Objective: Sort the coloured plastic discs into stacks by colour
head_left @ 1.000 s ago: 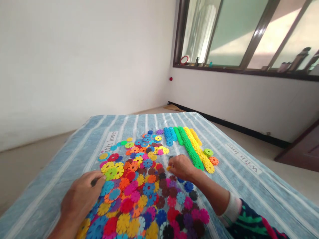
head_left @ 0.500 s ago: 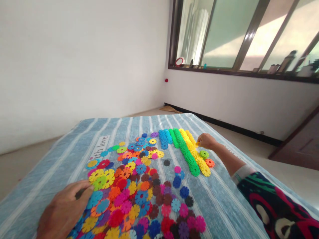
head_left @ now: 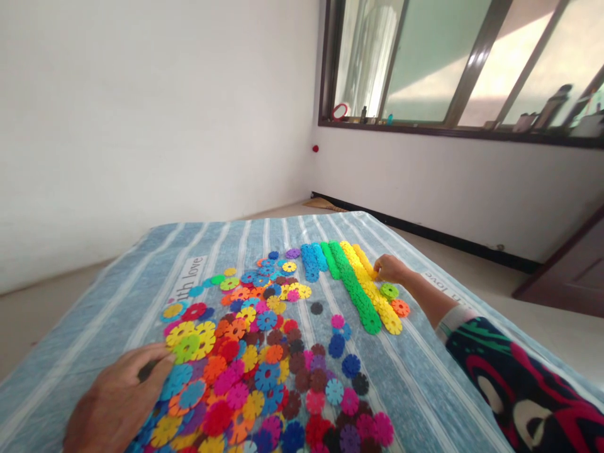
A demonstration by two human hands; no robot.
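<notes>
My left hand (head_left: 120, 396) is closed at the near left, thumb and fingers pinching a few notched plastic discs, yellow (head_left: 204, 340) and lime green (head_left: 187, 348). They sit at the edge of a mixed heap of such discs (head_left: 236, 396) in many colours. My right hand (head_left: 389, 268) reaches to the far right, fingers pinched on a yellow disc (head_left: 376, 275) at the end of a short, darker yellow row (head_left: 362, 258). Beside that lie a longer yellow row (head_left: 370, 290), green rows (head_left: 352, 288) and blue rows (head_left: 310, 261) of overlapping discs.
A lime disc (head_left: 389, 290) and an orange disc (head_left: 401, 307) lie right of the yellow row. The striped blue cloth (head_left: 425, 377) covers the surface. Behind are a white wall (head_left: 155, 113) and a window sill (head_left: 425, 129) with bottles and a red-rimmed mirror (head_left: 340, 112).
My right hand has come down slightly onto the darker yellow row, bringing its yellow disc against the row's end. My left hand keeps its discs; the camera view shifted a little.
</notes>
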